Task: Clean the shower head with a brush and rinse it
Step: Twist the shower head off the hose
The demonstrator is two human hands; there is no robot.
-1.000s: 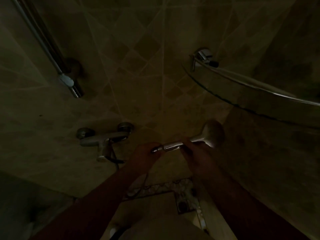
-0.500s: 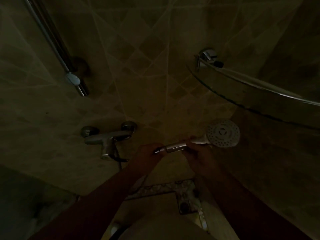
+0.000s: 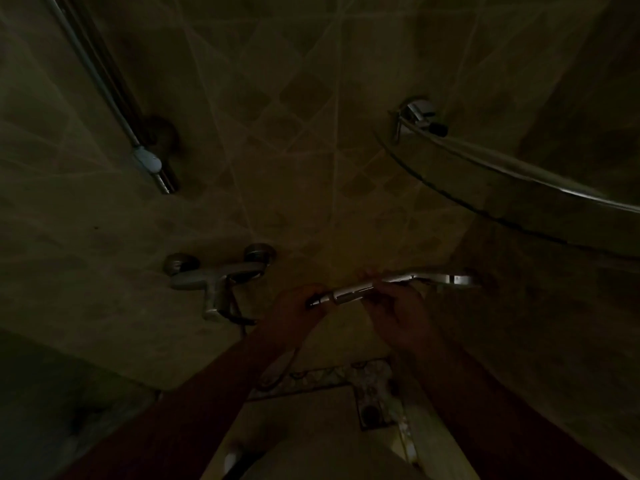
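Note:
The chrome shower head (image 3: 446, 280) lies nearly level in front of me in a dim shower stall, seen edge-on with its round face turned out of sight. My right hand (image 3: 398, 308) grips the middle of its handle. My left hand (image 3: 294, 306) holds the handle's lower end at the hose nut. The hose (image 3: 284, 362) hangs down under my left wrist. No brush is visible.
A chrome mixer tap (image 3: 218, 277) is fixed to the tiled wall at the left. A riser rail with a slider (image 3: 147, 159) runs up the upper left. A curved glass shelf with a chrome rail (image 3: 519, 171) juts out at the right. A floor drain (image 3: 370, 412) lies below.
The shower head has been rolled about its handle: its back showed first, then its nozzle face, and now only its edge. Both hands stayed on the handle.

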